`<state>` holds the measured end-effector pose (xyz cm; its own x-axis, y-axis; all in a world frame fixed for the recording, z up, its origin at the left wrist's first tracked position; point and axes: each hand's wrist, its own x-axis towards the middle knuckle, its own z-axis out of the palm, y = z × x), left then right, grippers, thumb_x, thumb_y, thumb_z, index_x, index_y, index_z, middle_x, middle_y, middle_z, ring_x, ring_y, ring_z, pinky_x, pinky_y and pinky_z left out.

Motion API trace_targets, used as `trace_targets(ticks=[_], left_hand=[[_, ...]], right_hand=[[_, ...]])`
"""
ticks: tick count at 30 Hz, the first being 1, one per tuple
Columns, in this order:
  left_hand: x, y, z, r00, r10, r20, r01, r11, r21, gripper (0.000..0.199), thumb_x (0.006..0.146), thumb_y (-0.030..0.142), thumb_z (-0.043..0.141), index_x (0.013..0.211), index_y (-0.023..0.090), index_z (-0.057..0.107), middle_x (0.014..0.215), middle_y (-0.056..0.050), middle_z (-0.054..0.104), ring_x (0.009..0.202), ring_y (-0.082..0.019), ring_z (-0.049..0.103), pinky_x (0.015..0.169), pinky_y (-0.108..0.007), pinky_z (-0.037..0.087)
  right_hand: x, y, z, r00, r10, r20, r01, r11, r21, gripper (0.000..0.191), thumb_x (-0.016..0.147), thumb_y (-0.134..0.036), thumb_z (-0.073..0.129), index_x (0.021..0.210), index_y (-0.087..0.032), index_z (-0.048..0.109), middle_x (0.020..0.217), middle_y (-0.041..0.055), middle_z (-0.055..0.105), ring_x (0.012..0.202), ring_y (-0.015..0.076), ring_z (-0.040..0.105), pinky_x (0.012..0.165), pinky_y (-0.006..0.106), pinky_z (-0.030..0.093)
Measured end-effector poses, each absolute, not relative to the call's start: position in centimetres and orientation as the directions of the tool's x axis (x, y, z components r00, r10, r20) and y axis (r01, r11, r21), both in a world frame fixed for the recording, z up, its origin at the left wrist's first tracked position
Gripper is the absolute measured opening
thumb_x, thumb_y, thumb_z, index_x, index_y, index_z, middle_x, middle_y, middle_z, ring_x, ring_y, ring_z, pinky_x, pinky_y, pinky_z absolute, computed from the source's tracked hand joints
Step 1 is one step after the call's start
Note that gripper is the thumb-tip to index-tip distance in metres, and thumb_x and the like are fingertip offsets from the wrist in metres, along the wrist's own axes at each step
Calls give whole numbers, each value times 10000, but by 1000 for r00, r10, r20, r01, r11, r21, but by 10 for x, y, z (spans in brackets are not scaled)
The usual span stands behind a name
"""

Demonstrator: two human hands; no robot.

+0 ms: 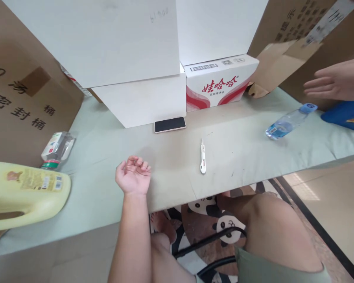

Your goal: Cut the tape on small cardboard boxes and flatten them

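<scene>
My left hand [134, 173] rests palm up on the pale green tabletop [168, 173], its fingers loosely curled and nothing in them. To its right lies a white utility knife [203, 157], with a dark phone [170, 125] behind it near the boxes. At the right edge, my right hand [334, 80] is stretched out flat in the air, holding nothing. Below it are a blue container [346, 115], cut off by the frame, and a tilted clear water bottle [289, 122] with a blue cap.
White boxes [144, 102] and a red-and-white carton [221, 84] stand along the back. Brown cardboard boxes [20, 94] flank both sides, with a loose flap [279, 65] at right. On the left lie a yellow jug [44, 200] and a clear green-capped bottle [60, 147].
</scene>
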<state>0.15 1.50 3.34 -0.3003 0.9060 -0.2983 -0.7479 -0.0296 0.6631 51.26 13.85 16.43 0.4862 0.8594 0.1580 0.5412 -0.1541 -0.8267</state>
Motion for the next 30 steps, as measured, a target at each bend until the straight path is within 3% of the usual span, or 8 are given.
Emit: trace_targets(ticks=[3, 5, 9, 13, 21, 23, 27, 30], left_hand=[[-5, 15, 33, -323, 903, -284, -742, -55, 669, 232, 717, 401, 600, 675, 174, 593, 584, 29, 455, 442, -90, 458, 436, -217, 394], [-8, 15, 34, -329, 899, -289, -749, -62, 659, 230, 720, 397, 584, 668, 173, 594, 584, 31, 445, 441, -89, 451, 433, -217, 386], [-10, 11, 34, -302, 910, -284, -778, -63, 625, 236, 738, 380, 548, 637, 171, 585, 579, 29, 430, 444, -90, 443, 432, -217, 371], [-12, 4, 35, -285, 923, -260, -813, -88, 576, 244, 766, 384, 548, 641, 177, 581, 585, 29, 432, 454, -88, 445, 441, -215, 366], [-33, -15, 40, -284, 929, -237, -885, -159, 437, 242, 815, 351, 510, 662, 176, 573, 588, 27, 442, 440, -85, 452, 439, -212, 362], [-40, -20, 41, -296, 925, -236, -891, -178, 418, 230, 815, 351, 520, 672, 178, 569, 587, 26, 454, 437, -85, 458, 435, -209, 362], [-53, -25, 42, -327, 908, -263, -894, -206, 399, 207, 795, 350, 533, 689, 178, 574, 603, 17, 503, 461, -92, 504, 446, -208, 377], [-59, -27, 38, -372, 885, -281, -880, -239, 411, 233, 810, 378, 512, 737, 180, 609, 714, -20, 611, 597, -121, 621, 538, -229, 456]], right_hand=[[478, 136, 151, 510, 847, -150, 405, -390, -827, 328, 953, -169, 483, 668, -61, 603, 1167, 305, 684, 950, 203, 739, 662, 346, 506], [456, 128, 143, 487, 840, -239, 374, -448, -812, 199, 909, -165, 571, 777, -37, 647, 1145, 276, 704, 907, 175, 744, 705, 338, 516], [413, 109, 143, 406, 855, -323, 408, -486, -773, 205, 889, -195, 634, 999, -39, 707, 1134, 215, 726, 726, 87, 718, 713, 294, 525], [372, 95, 154, 323, 893, -314, 477, -440, -761, 184, 905, -156, 659, 1061, -92, 732, 1104, 187, 742, 714, 88, 712, 705, 262, 537], [280, 82, 164, -64, 959, -276, 593, -186, -783, 178, 902, -259, 696, 1058, -197, 754, 1173, 140, 732, 995, 187, 711, 796, 278, 568], [247, 77, 159, -167, 956, -239, 612, -90, -786, 168, 880, -288, 715, 1024, -214, 761, 1142, 121, 741, 1022, 221, 704, 845, 326, 581], [165, 58, 133, -481, 875, -58, 590, 274, -760, 248, 876, -372, 672, 1093, -261, 719, 1239, 78, 711, 1185, 291, 643, 1069, 520, 485], [96, 30, 109, -707, 702, 91, 464, 557, -689, 427, 910, -400, 565, 1297, -226, 606, 1370, 106, 640, 1281, 295, 584, 1114, 531, 440]])
